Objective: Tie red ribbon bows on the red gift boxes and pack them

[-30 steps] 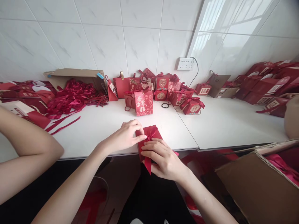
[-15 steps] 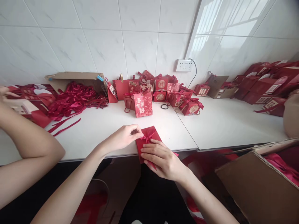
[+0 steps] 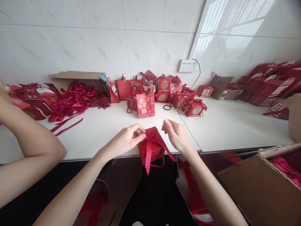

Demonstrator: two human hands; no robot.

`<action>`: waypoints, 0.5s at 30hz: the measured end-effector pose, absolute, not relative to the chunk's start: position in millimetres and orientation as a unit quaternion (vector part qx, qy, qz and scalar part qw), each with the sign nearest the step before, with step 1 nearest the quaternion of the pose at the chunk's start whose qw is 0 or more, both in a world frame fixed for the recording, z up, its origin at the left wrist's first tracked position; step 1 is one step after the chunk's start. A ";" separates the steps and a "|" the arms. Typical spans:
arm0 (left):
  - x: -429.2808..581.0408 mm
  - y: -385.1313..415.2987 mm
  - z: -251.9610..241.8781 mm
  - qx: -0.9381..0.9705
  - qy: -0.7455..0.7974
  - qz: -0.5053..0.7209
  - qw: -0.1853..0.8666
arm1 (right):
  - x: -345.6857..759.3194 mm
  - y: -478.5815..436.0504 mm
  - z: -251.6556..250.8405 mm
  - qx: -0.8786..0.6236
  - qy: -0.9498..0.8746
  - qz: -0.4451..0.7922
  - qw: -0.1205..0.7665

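Observation:
A red gift box (image 3: 152, 147) rests at the table's front edge, its lower part past the edge. A red satin ribbon (image 3: 148, 153) is tied in a bow on top, with two loose tails hanging down over the front and right side. A red cord handle (image 3: 158, 164) droops below. My left hand (image 3: 131, 136) pinches the ribbon at the left of the knot. To the right of the box, my right hand (image 3: 176, 135) is raised and apart from it, fingers curled in, with nothing seen in them.
Finished red gift boxes (image 3: 145, 105) stand against the wall. A heap of red ribbons (image 3: 72, 100) lies left, before a cardboard box (image 3: 77, 75). More boxes (image 3: 270, 84) are stacked right. Another person's arm (image 3: 30, 135) reaches in at left. An open carton (image 3: 261, 188) stands lower right.
My right hand has lifted off the box and moved up and right, its fingers curling. The ribbon tails and box front now show. My left hand has kept its place at the bow.

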State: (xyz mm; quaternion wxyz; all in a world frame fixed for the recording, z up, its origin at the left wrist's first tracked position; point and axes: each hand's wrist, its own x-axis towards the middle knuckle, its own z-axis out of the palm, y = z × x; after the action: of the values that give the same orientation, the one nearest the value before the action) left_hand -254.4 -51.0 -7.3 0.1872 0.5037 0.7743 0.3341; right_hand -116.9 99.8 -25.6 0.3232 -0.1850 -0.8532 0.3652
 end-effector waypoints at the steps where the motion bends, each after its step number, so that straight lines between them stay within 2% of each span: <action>1: -251.1 -51.2 -7.9 0.488 0.789 0.334 0.168 | -125.2 103.3 -23.0 -0.211 -0.874 0.345 0.270; 3: -245.4 -51.6 -9.8 0.446 0.826 0.321 0.129 | -140.1 107.1 -20.0 -0.221 -0.903 0.315 0.193; 6: -240.1 -52.7 -13.6 0.410 0.853 0.302 0.118 | -150.8 106.4 -19.9 -0.219 -0.917 0.299 0.147; 10: -236.8 -54.4 -22.7 0.394 0.835 0.351 0.155 | -142.5 103.0 -26.3 -0.200 -0.903 0.342 0.165; 15: -229.0 -54.0 -42.5 0.341 0.791 0.472 0.185 | -123.8 97.9 -43.4 -0.187 -0.831 0.475 0.220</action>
State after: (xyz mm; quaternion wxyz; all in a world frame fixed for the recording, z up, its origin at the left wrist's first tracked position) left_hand -229.0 -54.0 -42.5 0.1854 0.3407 0.7914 0.4724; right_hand -123.8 97.9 -43.4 0.2203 -0.1869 -0.8310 0.4754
